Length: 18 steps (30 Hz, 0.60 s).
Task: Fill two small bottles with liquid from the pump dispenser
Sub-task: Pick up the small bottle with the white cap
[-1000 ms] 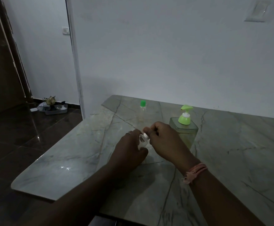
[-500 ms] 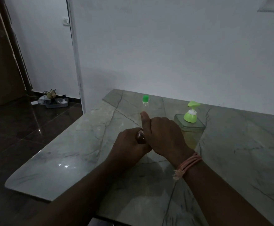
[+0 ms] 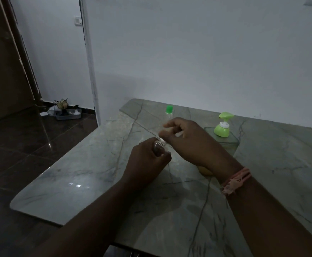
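Room: dim, with a pale wall behind our marble desk point(image 3: 281, 164) and a dark tiled floor point(image 3: 21, 145) to the left.
Left hand: our left hand point(image 3: 147, 160) was wrapped around a small clear bottle point(image 3: 159, 146), held above the desk with its neck showing over our fingers.
Right hand: our right hand point(image 3: 186, 138) had its fingers curled just over that bottle's mouth, pinching something pale and small; we judged it to be the cap, though the light was too poor to be sure.
Second bottle: a bottle with a green cap point(image 3: 169, 111) stood upright near the far edge of the desk, beyond our hands and apart from them; whether it held liquid we could not tell.
Pump dispenser: the pump dispenser point(image 3: 222, 130), green-topped on a clear square body, stood on the desk just behind our right hand, untouched.
Progress: we judged the task early or midway. The bottle in hand was being opened or closed at the neck, and no liquid was plainly visible inside it. We were not working the pump, and the other bottle remained capped.
Left to do: at the least, bringing an open bottle under the spout and pressing the pump, then capping.
Surroundings: a small tray of oddments point(image 3: 66, 111) sat on the floor by the doorway, well away from the work.
Obstacles: nothing lay between our hands and the dispenser; the gloom was the main hindrance, making a narrow bottle mouth hard to line up with the spout.
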Tool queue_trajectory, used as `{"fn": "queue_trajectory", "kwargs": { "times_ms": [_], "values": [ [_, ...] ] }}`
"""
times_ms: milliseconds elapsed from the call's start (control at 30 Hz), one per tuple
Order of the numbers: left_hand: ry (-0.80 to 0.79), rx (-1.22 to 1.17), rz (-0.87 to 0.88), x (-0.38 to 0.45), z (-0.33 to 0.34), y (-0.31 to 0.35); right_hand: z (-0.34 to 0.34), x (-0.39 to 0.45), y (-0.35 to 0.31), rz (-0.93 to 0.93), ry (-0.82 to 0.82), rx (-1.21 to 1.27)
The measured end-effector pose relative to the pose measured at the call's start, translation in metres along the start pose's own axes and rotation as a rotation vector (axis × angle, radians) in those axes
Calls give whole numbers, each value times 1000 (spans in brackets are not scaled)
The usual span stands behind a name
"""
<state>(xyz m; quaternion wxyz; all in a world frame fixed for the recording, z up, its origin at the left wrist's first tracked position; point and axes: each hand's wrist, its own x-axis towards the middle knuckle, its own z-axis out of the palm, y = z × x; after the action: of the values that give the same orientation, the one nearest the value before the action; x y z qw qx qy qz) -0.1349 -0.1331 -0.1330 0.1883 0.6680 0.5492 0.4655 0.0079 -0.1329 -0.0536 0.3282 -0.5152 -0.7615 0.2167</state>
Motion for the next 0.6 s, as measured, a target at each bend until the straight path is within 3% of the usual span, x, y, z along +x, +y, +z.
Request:
{"fn": "queue_trajectory", "kwargs": {
  "times_ms": [100, 400, 600],
  "values": [
    [11, 36, 17, 0, 1, -2, 7, 4, 0, 6, 61, -72],
    [0, 16, -40, 4, 2, -8, -1, 10, 1, -79, -148, 65],
    [27, 29, -22, 3, 4, -10, 7, 13, 1, 8, 57, 47]
  ]
}}
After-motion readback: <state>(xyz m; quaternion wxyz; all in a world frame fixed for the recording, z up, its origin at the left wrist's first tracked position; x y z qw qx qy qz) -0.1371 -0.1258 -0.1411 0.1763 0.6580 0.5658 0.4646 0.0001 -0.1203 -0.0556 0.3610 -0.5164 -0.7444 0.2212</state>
